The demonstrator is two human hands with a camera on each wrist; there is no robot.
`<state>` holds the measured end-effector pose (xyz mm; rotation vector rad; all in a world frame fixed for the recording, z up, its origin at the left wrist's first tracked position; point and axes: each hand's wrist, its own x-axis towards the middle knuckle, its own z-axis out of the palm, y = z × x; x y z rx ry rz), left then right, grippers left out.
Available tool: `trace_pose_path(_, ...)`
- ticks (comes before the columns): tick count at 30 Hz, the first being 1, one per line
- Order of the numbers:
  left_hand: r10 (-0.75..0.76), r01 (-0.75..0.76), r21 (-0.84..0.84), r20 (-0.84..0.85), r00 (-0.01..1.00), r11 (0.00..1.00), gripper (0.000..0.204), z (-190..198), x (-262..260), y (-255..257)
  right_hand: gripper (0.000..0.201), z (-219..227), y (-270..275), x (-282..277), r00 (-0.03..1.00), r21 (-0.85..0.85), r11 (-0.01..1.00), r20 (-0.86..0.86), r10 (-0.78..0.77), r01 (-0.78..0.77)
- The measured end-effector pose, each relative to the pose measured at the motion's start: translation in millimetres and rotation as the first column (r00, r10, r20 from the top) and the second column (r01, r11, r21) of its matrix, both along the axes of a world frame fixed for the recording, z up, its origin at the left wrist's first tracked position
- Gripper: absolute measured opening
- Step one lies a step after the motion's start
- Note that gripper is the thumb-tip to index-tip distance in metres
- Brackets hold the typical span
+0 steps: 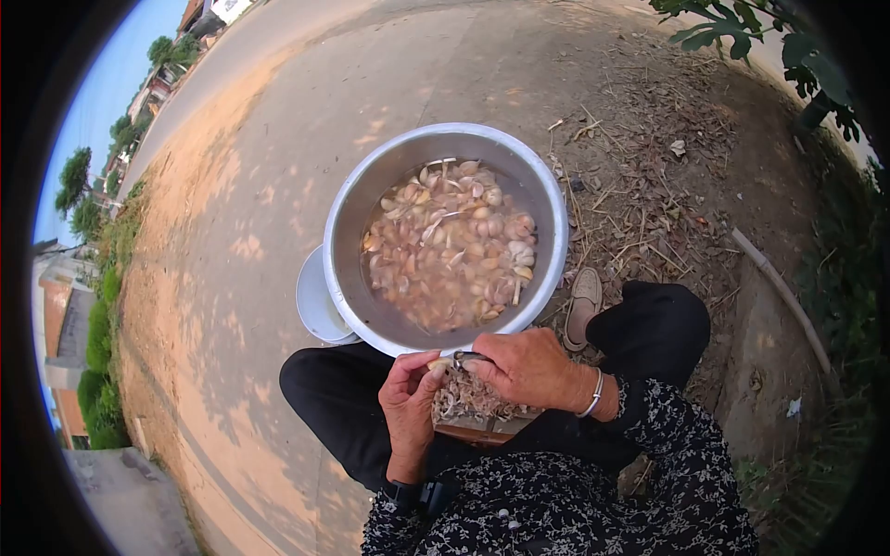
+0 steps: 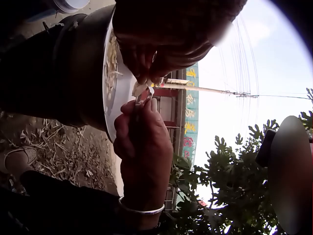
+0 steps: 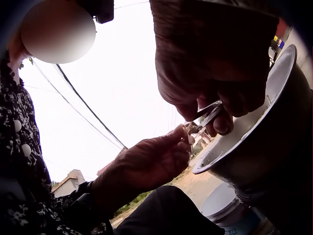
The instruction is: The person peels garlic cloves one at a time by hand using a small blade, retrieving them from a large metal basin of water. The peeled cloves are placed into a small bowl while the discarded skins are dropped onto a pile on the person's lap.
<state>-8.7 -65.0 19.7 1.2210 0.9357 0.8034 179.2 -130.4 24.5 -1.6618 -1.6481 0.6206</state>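
Observation:
In the head view my left hand [image 1: 408, 398] pinches a pale garlic clove [image 1: 437, 364] at the near rim of a large metal basin [image 1: 345, 199]. My right hand [image 1: 538, 371], with a silver bracelet at its wrist, grips a small clipper-like metal tool [image 3: 209, 115] against the clove's end. Its two metal arms spread in a narrow V in the right wrist view. The fingertips of both hands nearly meet there. Many garlic cloves [image 1: 454, 250] sit in cloudy water inside the basin. Parts of the tool are hidden by the right fingers.
Beneath the hands, between the legs, lies a heap of garlic skins [image 1: 477, 398]. A pale bucket [image 1: 318, 296] stands to the left, partly under the basin. Dry leaves and twigs [image 1: 640, 176] cover the ground at right, near a long stick [image 1: 783, 296].

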Motion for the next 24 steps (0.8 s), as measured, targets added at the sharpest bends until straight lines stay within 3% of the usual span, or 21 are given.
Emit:
trace_pose_path(3, -0.007, 0.007, 0.006, -0.021, 1.0, 1.0, 0.021, 1.2, 1.6, -0.7, 0.025, 2.6, -1.2, 1.7, 0.999, -0.054, 0.997, -0.003, 0.054, -0.054)
trace_pose_path(6, -0.009, 0.012, -0.091, 0.032, 0.999, 0.996, 0.022, 3.1, -2.4, 1.7, 0.023, -7.0, -1.2, 1.4, 0.996, -0.059, 0.995, -0.047, 0.077, -0.08)
trace_pose_path(8, 0.023, 0.161, -0.495, 0.345, 0.938, 0.854, 0.025, 0.9, -5.2, 5.5, 0.022, -13.7, -0.9, 1.6, 0.951, 0.081, 0.99, -0.28, 0.134, -0.115)
trace_pose_path(9, 0.023, 0.161, -0.496, 0.344, 0.939, 0.853, 0.025, -1.6, -5.8, 5.9, 0.022, -14.6, -0.5, 3.2, 0.951, 0.081, 0.99, -0.28, 0.133, -0.115)
trace_pose_path(11, 0.039, 0.388, -0.616, 0.564, 0.825, 0.686, 0.022, -6.0, -6.6, 5.7, 0.023, -14.8, 0.7, 7.5, 0.885, 0.039, 0.974, -0.412, 0.218, -0.221)
trace_pose_path(13, 0.07, 0.365, -0.658, 0.537, 0.84, 0.659, 0.022, -7.8, -6.0, 3.9, 0.024, -16.3, 1.3, 7.9, 0.89, 0.057, 0.975, -0.4, 0.218, -0.213)
trace_pose_path(15, 0.08, 0.461, -0.671, 0.61, 0.788, 0.581, 0.023, -11.5, -7.3, 3.3, 0.025, -16.7, 1.3, 7.5, 0.892, 0.072, 0.975, -0.394, 0.221, -0.21)
trace_pose_path(17, 0.059, 0.508, -0.637, 0.655, 0.754, 0.579, 0.024, -15.7, -9.1, 1.9, 0.025, -16.8, 0.9, 9.7, 0.817, -0.001, 0.961, -0.527, 0.235, -0.277)
trace_pose_path(19, 0.034, 0.555, -0.594, 0.7, 0.713, 0.582, 0.025, -12.2, -8.0, 4.0, 0.025, -11.8, 0.8, 13.2, 0.801, -0.032, 0.953, -0.55, 0.236, -0.303)
trace_pose_path(21, -0.12, 0.332, -0.545, 0.387, 0.914, 0.77, 0.027, -0.5, -5.7, 6.1, 0.026, -9.8, 0.8, 12.8, 0.784, -0.064, 0.941, -0.574, 0.236, -0.331)
trace_pose_path(22, -0.119, 0.331, -0.542, 0.388, 0.914, 0.773, 0.027, 5.8, -1.8, 4.5, 0.026, -10.0, 0.2, 11.3, 0.832, -0.044, 0.958, -0.507, 0.224, -0.285)
trace_pose_path(24, -0.094, 0.209, -0.394, 0.291, 0.952, 0.895, 0.026, 14.5, 6.4, -2.4, 0.026, -11.5, 0.0, 9.6, 0.874, -0.023, 0.97, -0.441, 0.206, -0.24)
